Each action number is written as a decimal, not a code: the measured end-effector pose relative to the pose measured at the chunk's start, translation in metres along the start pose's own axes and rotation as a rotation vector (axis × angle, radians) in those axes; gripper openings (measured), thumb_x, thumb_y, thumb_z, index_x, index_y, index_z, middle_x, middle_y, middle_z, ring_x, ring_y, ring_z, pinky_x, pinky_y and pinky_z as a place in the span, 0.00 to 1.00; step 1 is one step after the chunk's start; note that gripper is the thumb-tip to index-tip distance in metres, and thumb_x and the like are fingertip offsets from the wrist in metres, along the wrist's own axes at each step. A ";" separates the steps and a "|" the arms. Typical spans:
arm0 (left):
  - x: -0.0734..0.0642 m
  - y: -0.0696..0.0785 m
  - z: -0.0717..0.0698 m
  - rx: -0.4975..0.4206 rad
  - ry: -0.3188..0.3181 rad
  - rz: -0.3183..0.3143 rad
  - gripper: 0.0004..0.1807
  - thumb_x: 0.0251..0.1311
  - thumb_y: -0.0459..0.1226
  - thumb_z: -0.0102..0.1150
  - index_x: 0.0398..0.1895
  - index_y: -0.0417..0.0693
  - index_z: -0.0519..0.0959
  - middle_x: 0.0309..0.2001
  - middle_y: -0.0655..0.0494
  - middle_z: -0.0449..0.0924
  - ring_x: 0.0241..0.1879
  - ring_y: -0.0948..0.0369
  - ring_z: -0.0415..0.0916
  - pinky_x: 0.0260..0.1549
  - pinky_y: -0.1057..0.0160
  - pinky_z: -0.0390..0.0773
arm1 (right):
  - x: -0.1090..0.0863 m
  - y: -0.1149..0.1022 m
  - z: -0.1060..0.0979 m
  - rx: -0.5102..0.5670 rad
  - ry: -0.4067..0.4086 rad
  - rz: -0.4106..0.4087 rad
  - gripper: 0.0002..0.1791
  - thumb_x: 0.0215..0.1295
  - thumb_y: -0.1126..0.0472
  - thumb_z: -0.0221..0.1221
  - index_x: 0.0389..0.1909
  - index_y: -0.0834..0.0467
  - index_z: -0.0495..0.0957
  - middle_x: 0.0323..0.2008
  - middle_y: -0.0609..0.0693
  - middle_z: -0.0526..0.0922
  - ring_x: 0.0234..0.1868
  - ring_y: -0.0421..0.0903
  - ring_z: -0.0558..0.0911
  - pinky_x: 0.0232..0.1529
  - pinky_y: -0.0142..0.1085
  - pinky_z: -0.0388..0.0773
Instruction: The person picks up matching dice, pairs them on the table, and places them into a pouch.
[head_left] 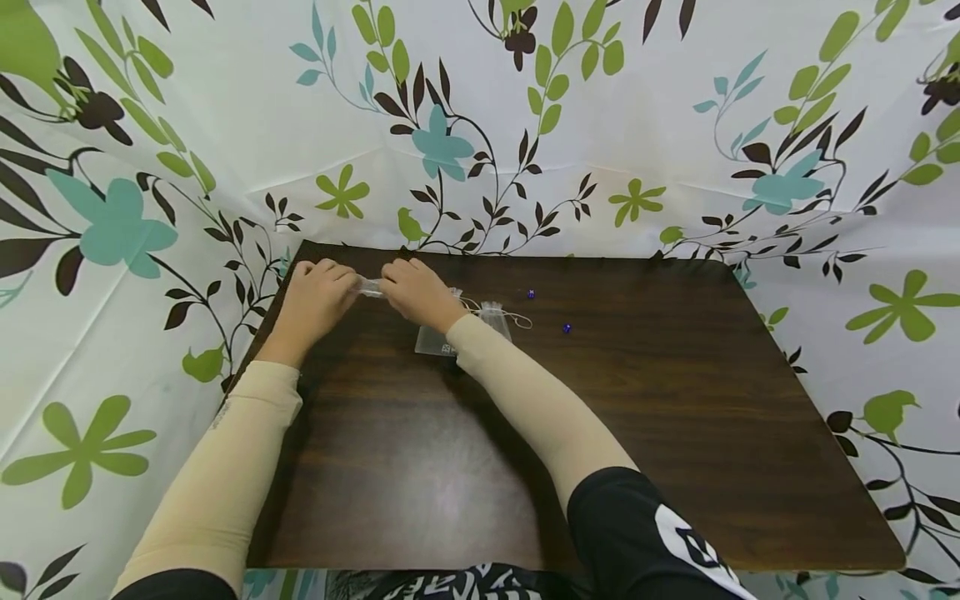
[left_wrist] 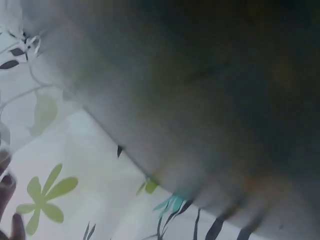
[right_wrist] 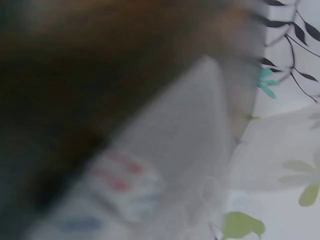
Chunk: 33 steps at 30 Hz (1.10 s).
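Note:
At the far left of the table, both hands meet over a small, sheer whitish bag (head_left: 370,287) stretched between them. My left hand (head_left: 318,296) grips its left end, while the right hand (head_left: 420,292) holds the other end; the curled fingers hide most of it. The right wrist view is blurred, with pale sheer material (right_wrist: 185,115) and red and blue marks close to the lens. Fingertips (left_wrist: 7,190) show at the edge of the left wrist view, which is otherwise mostly dark blur.
Sheer drawstring pouches (head_left: 432,341) with pale cords lie beside and partly under the right forearm. Two small shiny blue pieces (head_left: 531,293) rest farther right on the dark wooden table (head_left: 675,400). A leaf-patterned cloth (head_left: 247,100) hangs behind the table.

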<state>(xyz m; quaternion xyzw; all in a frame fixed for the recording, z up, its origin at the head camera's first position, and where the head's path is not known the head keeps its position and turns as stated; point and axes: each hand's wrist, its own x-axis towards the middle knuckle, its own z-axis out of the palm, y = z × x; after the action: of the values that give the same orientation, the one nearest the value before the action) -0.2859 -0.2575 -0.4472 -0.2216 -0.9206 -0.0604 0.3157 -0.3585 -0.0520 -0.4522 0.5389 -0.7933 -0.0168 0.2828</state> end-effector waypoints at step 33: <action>-0.021 -0.006 0.022 -0.544 -0.405 -0.309 0.06 0.63 0.34 0.69 0.40 0.42 0.89 0.33 0.50 0.88 0.29 0.57 0.80 0.32 0.56 0.77 | -0.030 0.001 0.017 0.660 -0.371 0.270 0.10 0.76 0.57 0.58 0.47 0.56 0.86 0.42 0.47 0.86 0.45 0.42 0.81 0.51 0.34 0.75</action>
<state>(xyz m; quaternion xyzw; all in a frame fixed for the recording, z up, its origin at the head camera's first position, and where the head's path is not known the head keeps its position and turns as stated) -0.2864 -0.2654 -0.4774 -0.1631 -0.9373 -0.3048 0.0438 -0.3595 -0.0302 -0.4795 0.4794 -0.8574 0.1794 -0.0539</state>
